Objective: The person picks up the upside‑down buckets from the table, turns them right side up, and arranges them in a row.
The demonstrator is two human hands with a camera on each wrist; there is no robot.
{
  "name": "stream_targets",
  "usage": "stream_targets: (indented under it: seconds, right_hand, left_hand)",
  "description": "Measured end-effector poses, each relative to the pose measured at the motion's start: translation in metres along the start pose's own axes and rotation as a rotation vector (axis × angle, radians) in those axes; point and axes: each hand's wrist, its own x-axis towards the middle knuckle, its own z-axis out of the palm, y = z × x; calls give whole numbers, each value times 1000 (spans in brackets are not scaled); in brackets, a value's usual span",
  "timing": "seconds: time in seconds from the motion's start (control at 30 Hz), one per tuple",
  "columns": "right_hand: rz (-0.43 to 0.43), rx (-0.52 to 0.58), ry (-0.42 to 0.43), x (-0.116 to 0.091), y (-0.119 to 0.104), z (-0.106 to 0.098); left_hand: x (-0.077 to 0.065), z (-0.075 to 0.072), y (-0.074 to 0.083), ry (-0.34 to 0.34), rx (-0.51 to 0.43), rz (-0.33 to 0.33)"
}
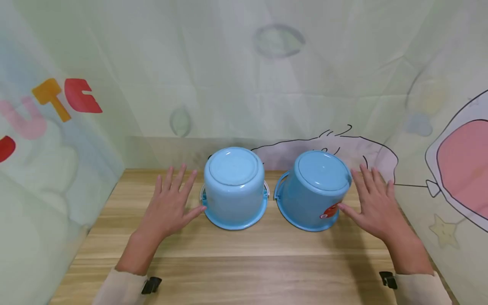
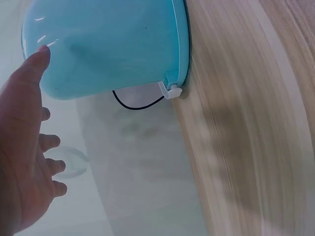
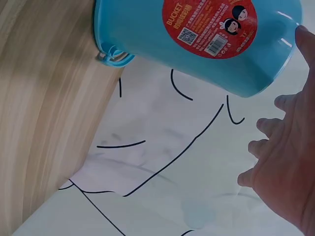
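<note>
Two blue plastic buckets stand upside down side by side on the wooden table, rims down and bases up. Beside the left bucket (image 1: 234, 199) is my left hand (image 1: 167, 207), palm turned down in the head view, fingers spread and straight, thumb pointing at the bucket's side. Spread in the same way, my right hand (image 1: 375, 207) is at the right side of the right bucket (image 1: 305, 201), its thumb close to the red label (image 3: 209, 27) there. Neither hand grips anything. Handles hang at the rims, including a white handle end (image 2: 171, 91) on the left bucket.
The light wood table (image 1: 236, 275) reaches toward me in front of the buckets. A pale printed curtain (image 1: 221, 63) encloses the back and both sides, with cartoon outlines, coloured letters and a pink shape. A small gap separates the two buckets.
</note>
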Motion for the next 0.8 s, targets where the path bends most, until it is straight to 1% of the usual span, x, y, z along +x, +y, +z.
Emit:
stream_targets:
  seconds: [0.27, 0.5, 0.7, 0.8]
  right_hand:
    - [-62, 19, 23, 5, -12, -5]
    - [-119, 16, 18, 10, -24, -6]
    - [-197, 40, 57, 15, -31, -4]
    - [-234, 43, 57, 18, -35, -4]
  left_hand:
    - [-1, -6, 3, 33, 5, 48]
    - [-4, -10, 4, 85, 27, 96]
    - [-6, -8, 3, 147, 37, 173]
    - [-6, -7, 3, 183, 36, 205]
